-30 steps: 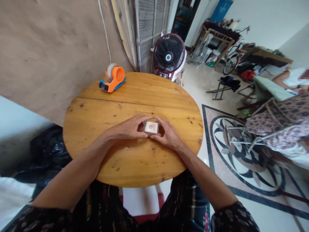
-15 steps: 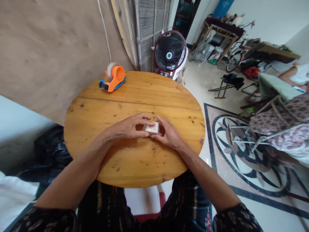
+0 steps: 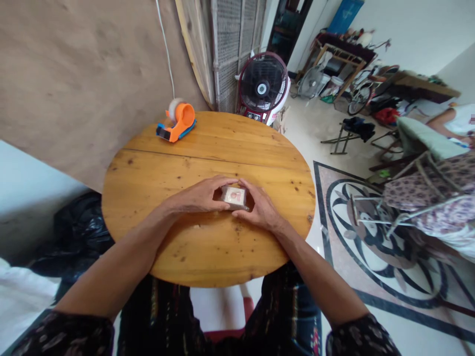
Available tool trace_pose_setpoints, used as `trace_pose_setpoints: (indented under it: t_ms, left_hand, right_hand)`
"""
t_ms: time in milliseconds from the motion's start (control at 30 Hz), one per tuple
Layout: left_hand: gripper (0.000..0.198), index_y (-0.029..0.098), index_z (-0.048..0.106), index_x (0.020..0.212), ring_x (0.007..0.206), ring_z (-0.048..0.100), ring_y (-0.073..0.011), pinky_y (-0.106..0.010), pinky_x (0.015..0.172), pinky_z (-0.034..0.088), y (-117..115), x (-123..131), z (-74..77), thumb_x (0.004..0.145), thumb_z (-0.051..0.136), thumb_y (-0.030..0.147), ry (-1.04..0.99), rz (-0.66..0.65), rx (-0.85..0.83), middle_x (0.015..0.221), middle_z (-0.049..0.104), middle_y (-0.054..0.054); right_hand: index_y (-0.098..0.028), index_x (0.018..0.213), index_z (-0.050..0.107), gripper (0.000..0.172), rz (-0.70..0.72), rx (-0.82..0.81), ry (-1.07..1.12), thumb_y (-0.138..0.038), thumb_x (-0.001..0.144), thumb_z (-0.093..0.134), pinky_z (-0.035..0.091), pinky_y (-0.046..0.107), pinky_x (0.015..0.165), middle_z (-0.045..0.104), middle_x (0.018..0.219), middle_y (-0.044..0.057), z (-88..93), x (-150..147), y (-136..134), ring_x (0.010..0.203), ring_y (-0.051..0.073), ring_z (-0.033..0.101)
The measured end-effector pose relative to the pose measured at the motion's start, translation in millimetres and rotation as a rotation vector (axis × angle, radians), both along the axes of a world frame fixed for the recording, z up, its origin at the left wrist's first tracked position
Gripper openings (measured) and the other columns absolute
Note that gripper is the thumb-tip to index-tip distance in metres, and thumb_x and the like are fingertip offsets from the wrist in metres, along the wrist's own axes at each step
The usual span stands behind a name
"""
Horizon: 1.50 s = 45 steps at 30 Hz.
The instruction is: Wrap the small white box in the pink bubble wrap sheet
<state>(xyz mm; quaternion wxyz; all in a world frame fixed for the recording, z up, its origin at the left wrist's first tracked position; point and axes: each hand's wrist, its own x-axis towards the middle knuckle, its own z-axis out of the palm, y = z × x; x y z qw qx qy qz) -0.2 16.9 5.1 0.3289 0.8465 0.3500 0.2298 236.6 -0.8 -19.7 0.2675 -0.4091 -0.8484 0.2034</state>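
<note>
Between your two hands, near the middle of the round wooden table [image 3: 156, 198], sits a small pale box [image 3: 234, 196] with a reddish print on its top. Your left hand [image 3: 198, 197] curls around its left side, fingers bent over the far edge; your right hand [image 3: 260, 207] cups the right side, thumb along the near edge. Both hands are closed lightly about it, and it appears to rest on the wood rather than hang in the air. The box looks shut, with no wrapping or tape on it that you can make out, so the handling seems barely begun. Far across the table, near its back edge and well apart from your hands, lies an orange tape dispenser [image 3: 177, 122], untouched. Beyond the table stands a dark floor fan [image 3: 262, 89].
</note>
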Motion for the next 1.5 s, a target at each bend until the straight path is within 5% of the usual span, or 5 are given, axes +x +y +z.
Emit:
trace_pose_setpoints:
  t_ms: [633,833,1067,1200,1500]
  left_hand:
    - [0.075,0.02,0.037,0.144,0.117,0.056,-0.029,-0.043,0.098,0.046,-1,-11,11.0,0.077,0.063,0.038,-0.048,0.07,-0.21,0.136,0.053,-0.012]
    - [0.079,0.021,0.04,0.142,0.122,0.051,-0.0285,-0.041,0.104,0.04,0,-6,6.0,0.072,0.071,0.037,-0.017,-0.028,-0.101,0.14,0.05,-0.01]
    - [0.078,0.026,0.031,0.148,0.099,0.061,-0.0218,-0.037,0.088,0.048,-3,0,1.7,0.079,0.066,0.035,-0.074,0.041,-0.16,0.114,0.064,-0.005]
    - [0.078,0.023,0.035,0.146,0.112,0.057,-0.026,-0.041,0.096,0.046,-1,-3,0.7,0.077,0.068,0.038,-0.109,0.034,-0.223,0.131,0.057,-0.01]
    - [0.05,0.015,0.06,0.123,0.104,0.063,-0.0249,-0.039,0.089,0.05,-3,6,6.7,0.085,0.055,0.048,-0.296,0.32,-0.348,0.118,0.066,-0.011]
  right_hand:
    - [-0.024,0.15,0.024,0.1,0.018,-0.039,0.001,-0.055,0.069,0.075,0.035,0.053,0.106,0.047,0.144,0.015,2.9,2,-2,0.131,0.033,0.046]
    - [-0.021,0.149,0.028,0.094,0.006,-0.03,-0.012,-0.052,0.072,0.073,0.038,0.052,0.103,0.056,0.134,0.016,2.7,0,-1,0.122,0.033,0.053]
    - [-0.022,0.145,0.036,0.084,-0.066,-0.044,-0.006,-0.053,0.075,0.071,0.041,0.052,0.1,0.059,0.129,0.015,1.9,-2,-1,0.118,0.033,0.055]
    - [-0.023,0.147,0.032,0.087,-0.032,-0.025,-0.011,-0.051,0.075,0.072,0.039,0.051,0.102,0.058,0.133,0.013,1.3,-1,-1,0.121,0.032,0.054]
    - [-0.025,0.15,0.026,0.086,0.007,-0.019,-0.029,-0.041,0.077,0.07,0.037,0.051,0.102,0.055,0.137,0.012,0.5,-2,0,0.123,0.032,0.051]
